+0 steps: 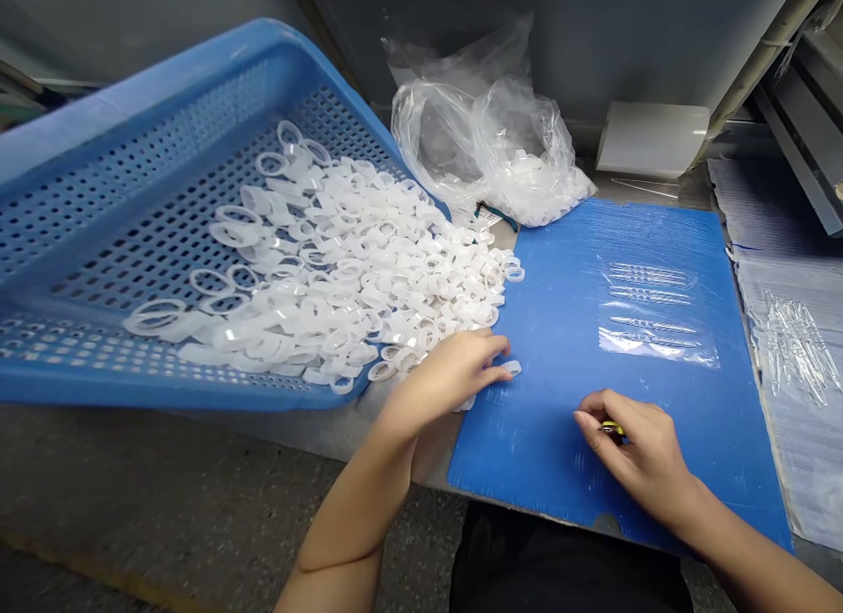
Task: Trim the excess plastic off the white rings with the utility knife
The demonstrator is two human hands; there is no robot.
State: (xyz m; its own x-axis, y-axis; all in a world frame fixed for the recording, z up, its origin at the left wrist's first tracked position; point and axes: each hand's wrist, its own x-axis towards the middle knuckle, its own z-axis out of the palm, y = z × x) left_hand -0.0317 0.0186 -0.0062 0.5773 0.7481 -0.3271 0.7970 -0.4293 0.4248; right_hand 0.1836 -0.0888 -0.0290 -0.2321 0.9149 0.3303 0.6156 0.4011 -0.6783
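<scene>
My left hand (469,360) reaches to the left edge of a blue mat (553,332). Its thumb and fingertips close on a small translucent white plastic ring (512,367), beside a heap of like rings (395,262). Over the lower part of the mat is my right hand (636,446), its fingers curled round a small yellow-handled tool (612,428) with a short metal tip. Most of that tool is hidden in the hand, so its kind does not show. Farther up the mat lies a clear plastic bag (659,342) with several slender clear pieces (652,295) on or in it.
A blue perforated basket (164,95) lies tilted at left, the rings spilling from its low corner. Behind the mat sits a clear bag (487,147) of white parts. More slender clear pieces (796,349) rest on a ridged sheet (764,235) at right, near a metal rack (803,112).
</scene>
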